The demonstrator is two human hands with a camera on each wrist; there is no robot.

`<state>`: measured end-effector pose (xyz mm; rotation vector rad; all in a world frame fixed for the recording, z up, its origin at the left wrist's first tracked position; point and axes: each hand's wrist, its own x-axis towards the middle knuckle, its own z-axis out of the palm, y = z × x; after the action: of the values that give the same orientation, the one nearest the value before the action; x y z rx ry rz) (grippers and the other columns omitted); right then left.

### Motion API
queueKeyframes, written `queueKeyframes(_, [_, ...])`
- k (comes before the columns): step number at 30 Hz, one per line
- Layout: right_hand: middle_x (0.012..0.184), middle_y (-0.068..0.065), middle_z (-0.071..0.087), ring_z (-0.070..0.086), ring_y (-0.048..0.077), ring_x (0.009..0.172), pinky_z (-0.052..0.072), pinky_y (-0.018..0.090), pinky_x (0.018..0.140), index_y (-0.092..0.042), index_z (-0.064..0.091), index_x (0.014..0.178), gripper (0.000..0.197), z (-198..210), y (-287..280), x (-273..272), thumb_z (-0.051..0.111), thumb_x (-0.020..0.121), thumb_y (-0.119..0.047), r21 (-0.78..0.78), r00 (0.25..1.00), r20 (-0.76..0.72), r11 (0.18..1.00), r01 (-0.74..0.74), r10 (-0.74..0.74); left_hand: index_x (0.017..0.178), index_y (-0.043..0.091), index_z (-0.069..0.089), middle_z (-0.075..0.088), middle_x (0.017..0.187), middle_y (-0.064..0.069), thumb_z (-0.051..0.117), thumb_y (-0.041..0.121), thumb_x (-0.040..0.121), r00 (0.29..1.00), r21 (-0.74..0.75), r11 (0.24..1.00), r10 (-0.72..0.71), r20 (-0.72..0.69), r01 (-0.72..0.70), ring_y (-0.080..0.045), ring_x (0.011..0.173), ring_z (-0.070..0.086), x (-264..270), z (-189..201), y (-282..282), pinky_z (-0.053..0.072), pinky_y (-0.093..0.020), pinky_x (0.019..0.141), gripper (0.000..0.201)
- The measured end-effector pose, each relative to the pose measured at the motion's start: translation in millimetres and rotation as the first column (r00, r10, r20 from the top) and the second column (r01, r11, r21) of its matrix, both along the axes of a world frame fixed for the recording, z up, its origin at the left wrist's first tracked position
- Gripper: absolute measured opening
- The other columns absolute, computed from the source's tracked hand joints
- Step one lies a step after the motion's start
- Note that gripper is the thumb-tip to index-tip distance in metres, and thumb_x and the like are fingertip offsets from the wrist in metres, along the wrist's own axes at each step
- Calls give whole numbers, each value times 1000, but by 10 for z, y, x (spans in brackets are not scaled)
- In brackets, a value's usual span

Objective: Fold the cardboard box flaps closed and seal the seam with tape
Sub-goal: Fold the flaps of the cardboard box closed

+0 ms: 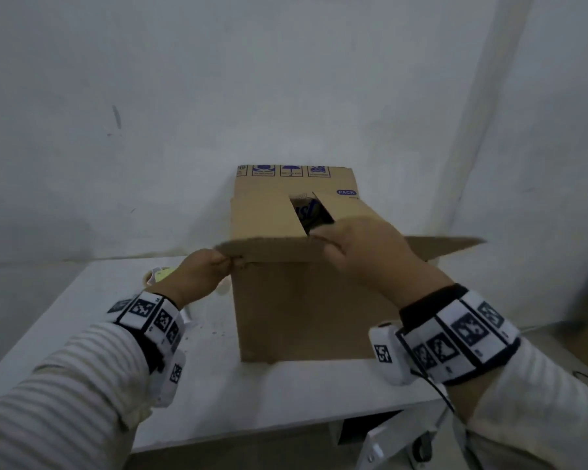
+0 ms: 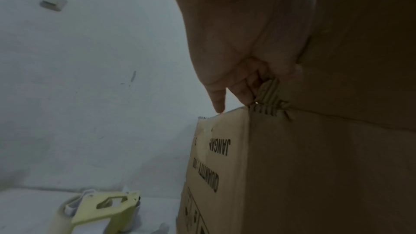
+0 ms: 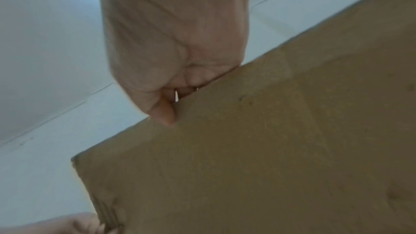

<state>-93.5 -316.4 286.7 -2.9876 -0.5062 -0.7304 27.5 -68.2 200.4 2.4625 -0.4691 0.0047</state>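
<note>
Looking down from the head view, a tall brown corrugated cardboard box (image 1: pixel 306 300) stands at the centre of the frame on a white table (image 1: pixel 65 317), close to a pale wall. Two inner flaps are folded in, leaving a dark gap between them; the far flap stands upright, and the near flap (image 1: pixel 279 249) lies roughly level. The left hand (image 1: pixel 201 276) pinches that flap's left corner, thumb on top. The right hand (image 1: pixel 364 252) curls over the flap's edge further right, fingers tucked towards the gap. Part of a pale yellow tape dispenser (image 1: pixel 157 276) peeks out behind the left hand, at the left of centre.

In the left wrist view, the left hand's fingers (image 2: pixel 243 92) nip the crushed, fluted corner where the flap meets the box wall, right of centre. The box fills the right half, printed lettering on its side. The tape dispenser sits at the lower left on the table.

In the right wrist view, the right hand fills the upper middle, its fingers (image 3: pixel 166 111) curled round the flap's free edge, with the flap's plain underside filling the lower right.

Judging by the material, the flap is stiff but light, hinging only along its crease. The corner already looks crumpled, so a hold along the middle of the free edge would likely bend it down more evenly.
</note>
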Motion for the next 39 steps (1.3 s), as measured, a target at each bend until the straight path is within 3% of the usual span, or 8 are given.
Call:
queueKeyframes(4, [116,14,67,60,35,114,31,56,106,-10,62,121,55,-213,-157,414,67,68,2,62,895,433,994,86,-105,89,3,66,65,85,-18,47,39,97,985,-149,977,161,61,-150,-33,82,60,-44,-19,-162,41,-34,70,41])
queueKeyframes(7, [148,18,40,24,33,140,0,46,116,-8,39,140,78,-432,-224,601,63,67,4,70,887,439,990,125,-143,78,8,57,61,80,-12,43,38,98,967,-156,966,224,119,-205,-31,81,58,-67,-26,-270,40,-36,68,39])
queueKeyframes(10, [157,19,19,2,31,146,0,46,118,-7,24,148,80,-523,-250,698,60,77,-4,148,924,341,980,130,-174,63,18,36,45,65,-3,39,35,99,945,-151,950,293,143,-272,-28,73,49,-55,-54,-348,32,-34,64,41])
queueKeyframes(13, [160,9,-8,-17,24,144,-2,50,116,-17,6,152,77,-647,-280,727,52,92,-23,149,973,59,965,214,-224,72,12,42,48,71,-6,39,33,100,927,-187,933,337,166,-306,-26,73,46,-66,-46,-415,30,-32,63,35])
queueKeyframes(17, [159,2,-20,-17,29,146,4,56,116,-26,-2,152,71,-811,-344,768,40,97,-39,163,949,-149,940,299,-276,80,7,45,49,74,-6,42,29,99,914,-237,913,373,161,-331,-25,73,46,-32,-53,-507,29,-32,61,29])
queueKeyframes(25, [161,6,4,0,28,148,4,54,116,-24,14,151,61,-1009,-496,924,33,98,-46,108,910,-299,938,330,-286,123,7,52,55,120,-17,51,20,94,906,-191,904,407,119,-382,-36,109,55,153,-81,-562,43,-36,81,32])
queueKeyframes(34, [151,5,35,28,25,141,19,51,113,-22,39,139,54,-966,-445,990,30,96,-53,86,887,-310,919,385,-343,123,9,62,42,129,-19,50,18,94,912,-39,914,405,55,-404,-39,115,51,303,-81,-561,43,-40,100,32])
queueKeyframes(39, [129,13,56,51,33,118,40,47,101,-12,54,121,52,-650,-370,1068,34,95,-52,136,826,-441,883,449,-352,128,15,55,37,138,-14,48,15,90,923,-1,923,383,-35,-384,-36,122,46,369,136,-554,44,-41,103,39])
